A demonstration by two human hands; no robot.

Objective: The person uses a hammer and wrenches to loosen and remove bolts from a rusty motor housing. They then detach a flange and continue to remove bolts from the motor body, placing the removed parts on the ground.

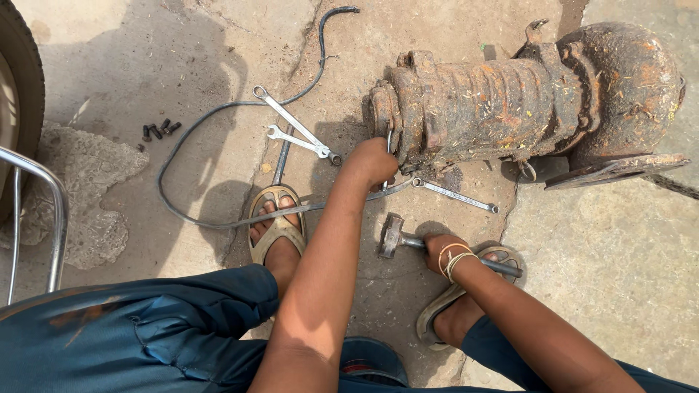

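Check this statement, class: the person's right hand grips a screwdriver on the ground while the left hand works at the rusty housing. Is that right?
Not quite. The head view shows the right hand gripping a hammer, not a screwdriver. The left hand does work at the rusty housing.

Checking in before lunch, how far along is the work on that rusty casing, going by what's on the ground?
Done: a few loose bolts already lie on the concrete. In hand: the left hand holds a tool at the end flange of the rusty casing, and the right hand has its grip on a hammer. Left: the casing looks assembled, with spanners lying nearby.
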